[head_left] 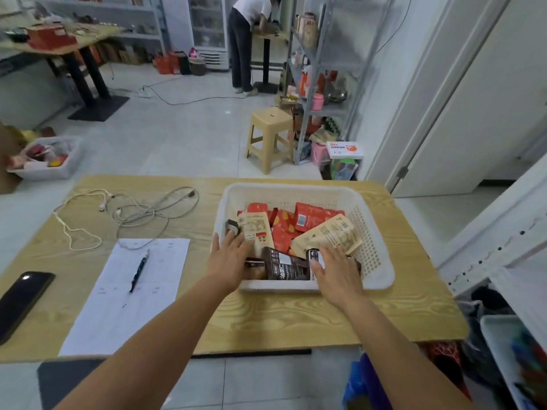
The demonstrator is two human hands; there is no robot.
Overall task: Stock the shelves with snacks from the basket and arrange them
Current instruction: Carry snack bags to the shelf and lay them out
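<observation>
In the white plastic basket (284, 194), left hand (229, 258) and right hand (336, 272) are laid straight-fingered on dark brown pouches (288, 266), nothing gripped; edges should be pinched.

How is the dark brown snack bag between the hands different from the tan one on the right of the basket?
The dark brown packet is dark with a white label; the tan packet is pale with dark print. The dark brown packet lies against the near wall; the tan packet lies tilted farther back. Both are flat pouches in the white basket.
</observation>
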